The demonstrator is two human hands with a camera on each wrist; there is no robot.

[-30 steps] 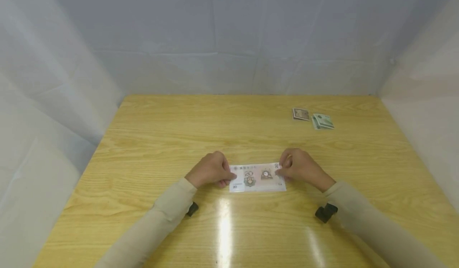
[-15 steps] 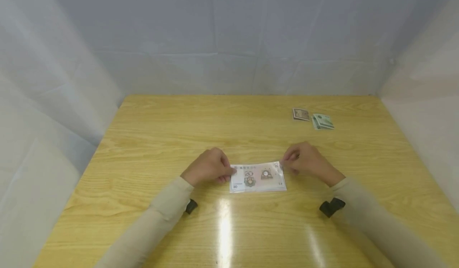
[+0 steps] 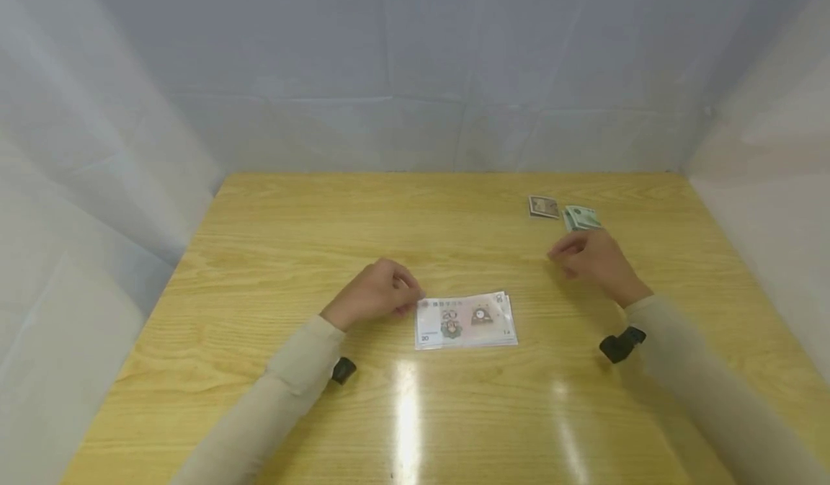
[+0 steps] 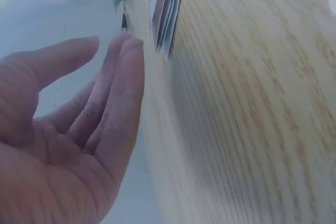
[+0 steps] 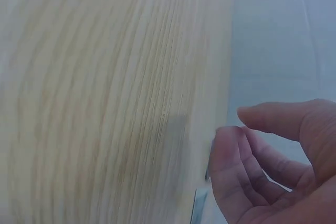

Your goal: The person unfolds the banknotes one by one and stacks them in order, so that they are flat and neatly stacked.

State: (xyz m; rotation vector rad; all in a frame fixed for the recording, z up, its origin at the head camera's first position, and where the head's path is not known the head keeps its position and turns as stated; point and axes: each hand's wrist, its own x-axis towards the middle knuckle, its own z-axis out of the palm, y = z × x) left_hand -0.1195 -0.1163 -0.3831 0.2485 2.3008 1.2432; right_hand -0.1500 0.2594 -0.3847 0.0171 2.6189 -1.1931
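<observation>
Banknote stack [image 3: 465, 319] flat on worktop [image 3: 324, 240], just right of left hand [image 3: 376, 297], loosely curled, empty. Right hand [image 3: 593, 261] relaxed, holding nothing, near green notes [image 3: 582, 217], apparently reaching.

Relaxed fingers [image 4: 113, 108] beside banknote stack [image 4: 169, 9]

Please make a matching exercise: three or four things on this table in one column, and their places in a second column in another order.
1. banknote stack
2. green notes
3. brown notes
4. left hand

a. just beyond the right hand
b. at the stack's left end
c. middle of the table
d. far right, left of the green ones

Pairs: 1-c, 2-a, 3-d, 4-b
</observation>
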